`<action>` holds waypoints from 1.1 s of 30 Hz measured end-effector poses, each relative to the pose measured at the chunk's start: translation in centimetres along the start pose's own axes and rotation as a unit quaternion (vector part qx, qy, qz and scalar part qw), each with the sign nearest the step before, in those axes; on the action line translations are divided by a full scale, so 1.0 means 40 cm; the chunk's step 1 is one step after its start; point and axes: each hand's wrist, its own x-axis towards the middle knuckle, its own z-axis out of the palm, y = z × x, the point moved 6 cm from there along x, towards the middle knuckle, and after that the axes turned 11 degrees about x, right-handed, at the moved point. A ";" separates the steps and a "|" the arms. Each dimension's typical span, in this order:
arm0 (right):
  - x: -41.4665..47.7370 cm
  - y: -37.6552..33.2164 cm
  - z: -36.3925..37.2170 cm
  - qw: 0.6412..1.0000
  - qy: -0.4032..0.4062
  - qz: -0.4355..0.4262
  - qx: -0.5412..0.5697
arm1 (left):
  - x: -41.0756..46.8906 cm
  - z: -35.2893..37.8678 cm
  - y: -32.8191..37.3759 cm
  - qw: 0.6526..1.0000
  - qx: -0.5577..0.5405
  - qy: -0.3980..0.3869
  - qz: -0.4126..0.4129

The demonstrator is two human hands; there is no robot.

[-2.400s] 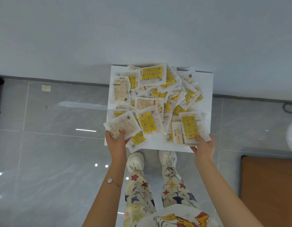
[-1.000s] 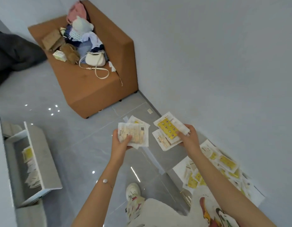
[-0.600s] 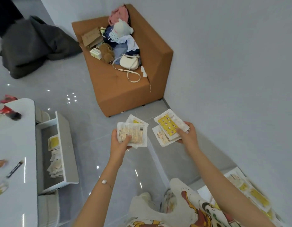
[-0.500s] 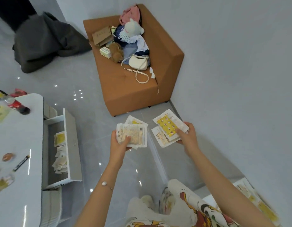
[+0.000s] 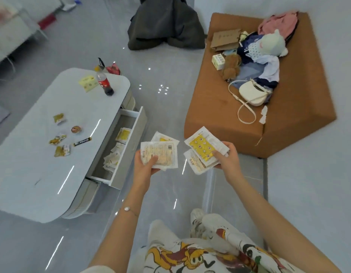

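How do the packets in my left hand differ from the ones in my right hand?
The left packets show a pale printed back with a barcode; the right packets show a yellow patterned front. The left packets sit nearly square; the right packets tilt diagonally. Both are flat and white-edged.

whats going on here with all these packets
A person is holding small packets in both hands. The left hand grips the left stack, printed back up. The right hand grips the right stack, yellow face up. The drawer of the table stands open with similar packets inside, probably where these go.
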 end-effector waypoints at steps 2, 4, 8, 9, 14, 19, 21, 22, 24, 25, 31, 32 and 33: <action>0.061 -0.032 0.038 0.999 -0.036 0.005 -0.013 | 0.021 -0.012 0.009 0.999 -0.029 0.036 -0.010; 0.125 -0.057 0.081 0.997 -0.065 0.008 -0.033 | 0.043 -0.032 0.014 0.995 -0.056 0.077 -0.017; 0.237 -0.077 0.195 0.991 -0.119 0.025 -0.063 | 0.074 -0.091 0.019 0.984 -0.091 0.148 -0.029; 0.263 -0.077 0.228 0.988 -0.131 0.031 -0.070 | 0.084 -0.110 0.016 0.981 -0.095 0.164 -0.034; 0.389 -0.055 0.418 0.977 -0.172 0.067 -0.103 | 0.157 -0.232 -0.014 0.963 -0.108 0.238 -0.061; 0.517 -0.025 0.671 0.964 -0.219 0.093 -0.116 | 0.303 -0.358 -0.015 0.948 -0.159 0.271 -0.055; 0.562 -0.023 0.769 0.960 -0.233 0.093 -0.128 | 0.371 -0.410 -0.012 0.941 -0.179 0.280 -0.065; 0.584 -0.023 0.814 0.957 -0.236 0.094 -0.137 | 0.404 -0.435 -0.011 0.936 -0.190 0.285 -0.074; 0.624 -0.027 0.893 0.952 -0.246 0.101 -0.153 | 0.460 -0.477 -0.012 0.928 -0.208 0.295 -0.091; 0.645 -0.025 0.932 0.949 -0.252 0.103 -0.159 | 0.489 -0.497 -0.008 0.927 -0.210 0.297 -0.095; 0.785 0.122 1.107 0.921 -0.265 0.166 -0.233 | 0.638 -0.565 -0.094 0.912 -0.218 0.311 -0.154; 0.806 0.165 1.135 0.912 -0.270 0.180 -0.250 | 0.659 -0.564 -0.130 0.904 -0.228 0.318 -0.174; 0.828 0.213 1.163 0.904 -0.275 0.192 -0.266 | 0.681 -0.563 -0.173 0.894 -0.238 0.325 -0.196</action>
